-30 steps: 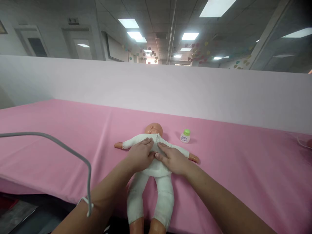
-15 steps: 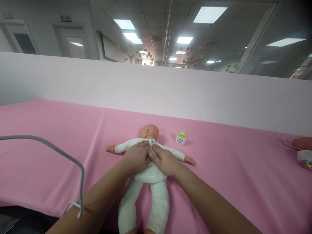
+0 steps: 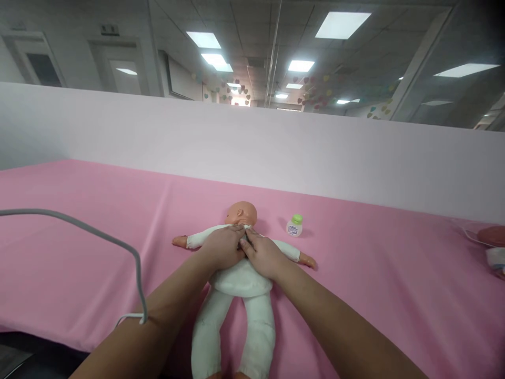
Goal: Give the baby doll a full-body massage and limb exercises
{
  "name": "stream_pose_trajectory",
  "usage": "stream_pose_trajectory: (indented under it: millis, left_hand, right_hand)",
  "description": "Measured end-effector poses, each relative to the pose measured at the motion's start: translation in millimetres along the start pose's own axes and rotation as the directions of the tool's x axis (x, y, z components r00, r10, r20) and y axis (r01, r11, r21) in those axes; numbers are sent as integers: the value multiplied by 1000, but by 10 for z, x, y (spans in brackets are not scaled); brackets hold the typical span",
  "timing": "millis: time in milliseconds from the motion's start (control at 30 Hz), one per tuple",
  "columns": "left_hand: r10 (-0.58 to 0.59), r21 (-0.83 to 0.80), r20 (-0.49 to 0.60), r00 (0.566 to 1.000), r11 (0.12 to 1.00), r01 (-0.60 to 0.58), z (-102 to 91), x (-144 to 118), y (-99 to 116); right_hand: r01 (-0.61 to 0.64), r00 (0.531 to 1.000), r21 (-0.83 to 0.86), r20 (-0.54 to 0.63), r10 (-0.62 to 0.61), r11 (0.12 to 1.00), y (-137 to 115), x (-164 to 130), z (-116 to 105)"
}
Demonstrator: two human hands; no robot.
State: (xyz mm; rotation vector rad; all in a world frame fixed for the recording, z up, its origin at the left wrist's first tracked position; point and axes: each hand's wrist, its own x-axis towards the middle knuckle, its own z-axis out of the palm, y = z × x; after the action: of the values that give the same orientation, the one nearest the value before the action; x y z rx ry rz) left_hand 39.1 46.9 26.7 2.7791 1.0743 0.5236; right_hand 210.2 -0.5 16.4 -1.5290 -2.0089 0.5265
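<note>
A baby doll (image 3: 241, 280) with a white cloth body lies face down on the pink sheet, its head turned to the left and its arms spread wide. On the left of its upper back rests my left hand (image 3: 225, 246), fingers stretched out and pointing toward the neck. My right hand (image 3: 265, 255) lies flat on the right side of the upper back. The two hands meet near the middle, thumbs close together. Beneath them, part of the doll's back is hidden. Neither hand grasps anything.
A small clear bottle with a green cap (image 3: 294, 226) stands right of the doll's head. A grey cable (image 3: 90, 229) hangs across the left. Behind the pink sheet (image 3: 379, 273) rises a white low wall (image 3: 252, 142). A reddish-brown object (image 3: 492, 236) sits at the far right edge.
Both hands have slid slightly up the doll's back toward the neck and drawn closer together. The grey cable has shifted a little to the right with the left forearm.
</note>
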Motion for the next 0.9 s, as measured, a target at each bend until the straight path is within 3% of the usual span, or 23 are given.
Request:
stream_pose_trajectory:
  millis: [167, 267, 333, 400, 467, 533, 633, 767, 833, 900]
  left_hand:
    - [1, -45, -27, 1000, 999, -2, 44, -27, -20]
    - [-42, -69, -83, 996, 997, 36, -35, -73, -20]
    - [-166, -73, -137, 977, 985, 157, -135, -125, -42]
    - [-356, -61, -133, 925, 934, 351, -233, -180, -103]
    - [-512, -35, -45, 858, 859, 511, -285, -228, -206]
    - [-569, -26, 64, 820, 821, 571, -269, -261, -333]
    - [-541, -174, 165, 825, 807, 564, -137, -278, -490]
    - [-486, -505, 276, 829, 660, 556, 110, -243, -500]
    - [-417, -632, 263, 870, 606, 482, 221, -207, -416]
    - [-341, -669, 175, 924, 647, 366, 301, -165, -293]
  right_hand:
    - [-14, 999, 20, -42, 15, 1000, 34, -45, 82]
    - [-16, 996, 11, -86, 17, 1000, 71, -76, 97]
    - [-25, 989, -27, -149, 21, 999, 83, -108, 95]
    - [-35, 976, -101, -216, 12, 994, 87, -145, 80]
    - [-56, 968, -163, -250, 14, 985, 88, -176, 57]
    - [-108, 967, -175, -248, 62, 979, 97, -196, 37]
    - [-203, 963, -157, -210, 168, 967, 136, -197, 36]
    - [-258, 957, -124, -172, 235, 958, 224, -167, 74]
    - [-248, 958, -86, -168, 231, 965, 271, -152, 94]
    - [-225, 959, -33, -182, 216, 974, 312, -141, 114]
